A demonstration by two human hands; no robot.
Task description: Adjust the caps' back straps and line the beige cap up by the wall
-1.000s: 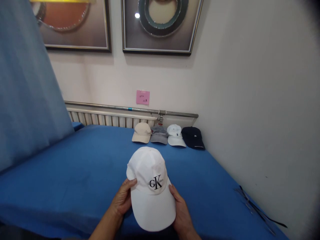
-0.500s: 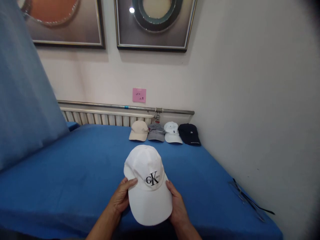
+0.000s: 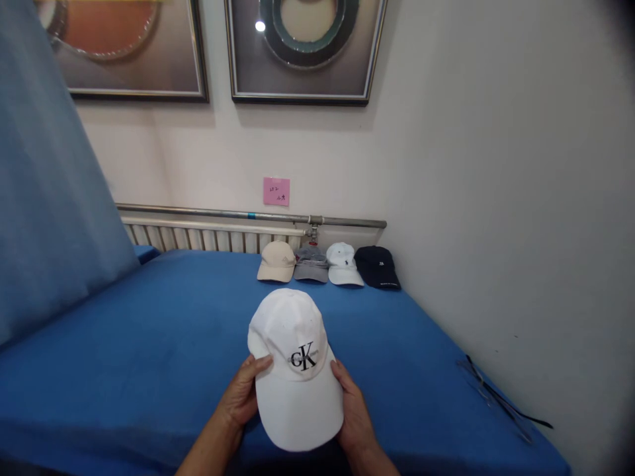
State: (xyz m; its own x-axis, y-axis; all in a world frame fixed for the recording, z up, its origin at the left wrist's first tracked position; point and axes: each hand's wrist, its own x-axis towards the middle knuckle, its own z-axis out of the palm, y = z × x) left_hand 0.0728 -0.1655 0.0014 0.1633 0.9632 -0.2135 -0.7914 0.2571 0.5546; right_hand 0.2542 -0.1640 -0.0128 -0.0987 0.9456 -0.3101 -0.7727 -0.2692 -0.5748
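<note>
A white cap (image 3: 292, 330) with dark lettering on its front is held up over the near part of the blue-covered bed (image 3: 149, 344), brim toward me. My left hand (image 3: 243, 390) grips its left side, thumb on top near the base of the brim. On the right side, my right hand (image 3: 351, 406) holds the brim edge, thumb along it. The other fingers of both hands are partly hidden under the cap. At the bed's far end stand a beige cap (image 3: 276, 261), a grey cap (image 3: 311, 266), a pale cap (image 3: 342, 264) and a navy cap (image 3: 378, 266), side by side.
Eyeglasses (image 3: 501, 400) lie at the bed's right edge by the wall. A blue curtain (image 3: 49, 185) hangs at the left. Behind the bed are a radiator (image 3: 198, 238), a metal pipe (image 3: 198, 211) and a pink note (image 3: 276, 191) on the wall.
The whole view has shifted slightly. Both hands keep the same hold on the white cap, and the row of caps is unchanged.
</note>
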